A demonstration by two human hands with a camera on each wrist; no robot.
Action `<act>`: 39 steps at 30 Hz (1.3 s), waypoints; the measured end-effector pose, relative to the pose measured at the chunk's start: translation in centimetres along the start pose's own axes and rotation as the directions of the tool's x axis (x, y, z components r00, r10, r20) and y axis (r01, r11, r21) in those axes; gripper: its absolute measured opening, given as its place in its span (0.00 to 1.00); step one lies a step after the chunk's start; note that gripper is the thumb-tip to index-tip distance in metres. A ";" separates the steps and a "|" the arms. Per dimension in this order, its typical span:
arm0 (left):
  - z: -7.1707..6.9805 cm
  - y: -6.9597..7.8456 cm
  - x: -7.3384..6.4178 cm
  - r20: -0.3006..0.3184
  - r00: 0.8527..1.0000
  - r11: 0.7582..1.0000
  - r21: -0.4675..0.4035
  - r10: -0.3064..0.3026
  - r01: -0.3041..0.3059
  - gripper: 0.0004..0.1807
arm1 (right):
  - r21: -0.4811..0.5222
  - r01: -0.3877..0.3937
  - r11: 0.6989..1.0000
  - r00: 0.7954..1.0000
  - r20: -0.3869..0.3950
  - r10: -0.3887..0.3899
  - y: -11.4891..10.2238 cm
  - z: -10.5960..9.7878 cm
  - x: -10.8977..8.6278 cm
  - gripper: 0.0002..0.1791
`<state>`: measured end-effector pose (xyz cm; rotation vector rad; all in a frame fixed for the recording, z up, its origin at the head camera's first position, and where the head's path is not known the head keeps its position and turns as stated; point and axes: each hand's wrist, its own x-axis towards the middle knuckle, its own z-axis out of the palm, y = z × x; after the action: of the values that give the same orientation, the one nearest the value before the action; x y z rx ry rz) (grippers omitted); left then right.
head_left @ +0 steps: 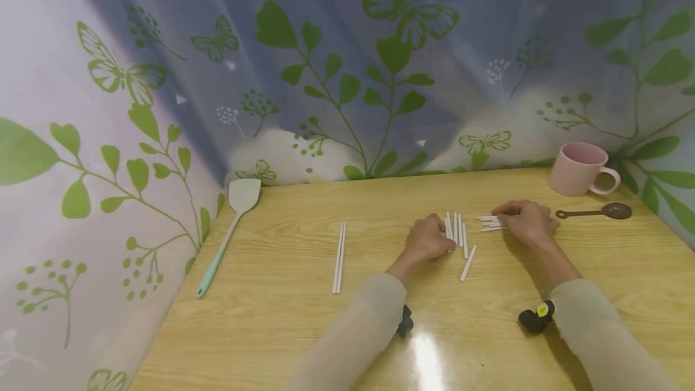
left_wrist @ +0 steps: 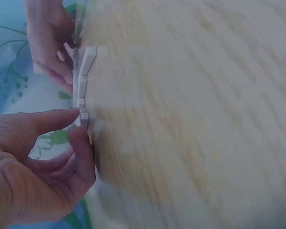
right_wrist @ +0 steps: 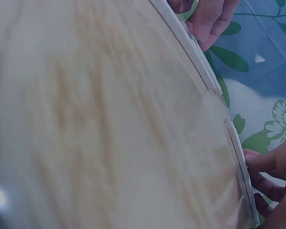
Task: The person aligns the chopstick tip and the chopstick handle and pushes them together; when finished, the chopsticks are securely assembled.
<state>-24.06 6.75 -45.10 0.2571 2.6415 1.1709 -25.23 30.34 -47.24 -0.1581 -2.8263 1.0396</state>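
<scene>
My left hand [head_left: 429, 239] is at the left side of a group of short white sticks [head_left: 460, 229]. In the left wrist view its thumb and a finger pinch the squared end of one white stick [left_wrist: 84, 117]. Another white stick [head_left: 469, 263] lies slanted, nearer to me. To the right, my right hand [head_left: 526, 222] holds several white sticks [head_left: 491, 222] that lie crosswise, partly hidden under its fingers. In the right wrist view, fingertips press along the side of these sticks [right_wrist: 240, 164], low over the tabletop.
Two longer white sticks [head_left: 339, 258] lie side by side left of my hands. A spatula [head_left: 244, 195] with a green handle rests at the table's left edge. Back right stand a pink mug [head_left: 572, 171] and a brown spoon [head_left: 616, 210]. A patterned curtain [head_left: 336, 47] borders the wooden table [head_left: 271, 330].
</scene>
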 end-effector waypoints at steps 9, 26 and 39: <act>-0.5 0.1 -0.2 -0.003 0.998 0.995 -0.080 -0.064 0.064 0.16 | 0.043 0.068 0.997 0.998 -0.005 -0.068 0.3 0.3 0.0 0.08; -3.1 -3.1 -1.3 -0.011 0.999 0.988 -0.147 -0.043 0.041 0.09 | 0.042 0.008 0.999 1.000 -0.009 -0.008 0.2 0.6 -0.4 0.12; -7.2 -4.7 -3.8 0.060 0.998 0.967 -0.254 0.022 -0.006 0.10 | 0.276 0.173 0.945 0.975 -0.186 -0.124 -3.7 0.8 -1.7 0.10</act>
<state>-22.78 -2.44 -43.32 0.2604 2.4075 1.4631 -23.85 26.82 -45.56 -0.0006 -2.4596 1.3221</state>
